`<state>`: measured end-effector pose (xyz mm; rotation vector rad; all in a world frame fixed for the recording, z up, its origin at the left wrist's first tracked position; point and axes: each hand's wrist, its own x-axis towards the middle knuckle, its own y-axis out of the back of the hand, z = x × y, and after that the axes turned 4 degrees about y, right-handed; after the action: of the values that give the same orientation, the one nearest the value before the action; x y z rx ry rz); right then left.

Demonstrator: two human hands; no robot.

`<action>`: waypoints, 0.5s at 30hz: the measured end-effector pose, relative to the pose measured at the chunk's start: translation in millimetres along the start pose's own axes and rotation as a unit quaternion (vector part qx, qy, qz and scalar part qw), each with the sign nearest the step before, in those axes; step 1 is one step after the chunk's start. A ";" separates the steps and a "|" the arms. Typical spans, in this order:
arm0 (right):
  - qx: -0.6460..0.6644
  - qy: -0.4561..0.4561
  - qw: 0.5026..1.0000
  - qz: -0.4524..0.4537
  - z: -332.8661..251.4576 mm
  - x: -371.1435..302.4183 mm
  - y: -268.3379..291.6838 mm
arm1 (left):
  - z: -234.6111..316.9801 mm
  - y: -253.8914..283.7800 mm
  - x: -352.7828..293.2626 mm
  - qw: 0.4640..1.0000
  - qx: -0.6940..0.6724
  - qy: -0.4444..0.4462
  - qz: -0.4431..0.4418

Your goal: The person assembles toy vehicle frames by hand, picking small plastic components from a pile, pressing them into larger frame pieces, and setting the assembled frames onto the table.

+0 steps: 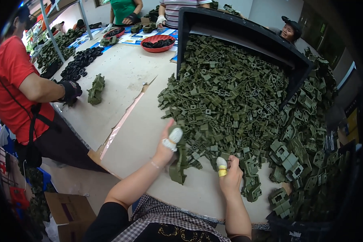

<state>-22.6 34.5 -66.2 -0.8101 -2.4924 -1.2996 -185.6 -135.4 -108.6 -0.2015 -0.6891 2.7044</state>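
Note:
My left hand (168, 144), its thumb wrapped in white with a tan band, holds a long olive-green plastic toy vehicle body (178, 168) upright at the near edge of a heap. The fingers behind that body are partly hidden. To its right, my right hand (230, 177) pinches a small flat green plastic part (225, 155) between fingers and thumb. This thumb is wrapped in white too, with a yellow band. Small green plastic parts (230, 101) spill in a big heap from a tipped black bin (246, 30). Another green vehicle body (252, 185) lies beside my right hand.
More green vehicle bodies (286, 161) are piled at the right. A person in a red shirt (16, 84) works at the left near black toy wheels (78, 64) and a green toy vehicle (96, 89). Red bowls (159, 50) stand at the back. A cardboard box (68, 209) sits below.

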 end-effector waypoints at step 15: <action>0.249 -0.004 0.951 -0.184 -44.5 -17.9 40.1 | 36.4 -21.2 -88.9 0.912 -0.112 0.321 -0.230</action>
<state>12.0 10.2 -20.1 -0.2395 -2.8793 -0.6798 -104.5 -165.9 -61.9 -0.8267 -0.7181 1.9302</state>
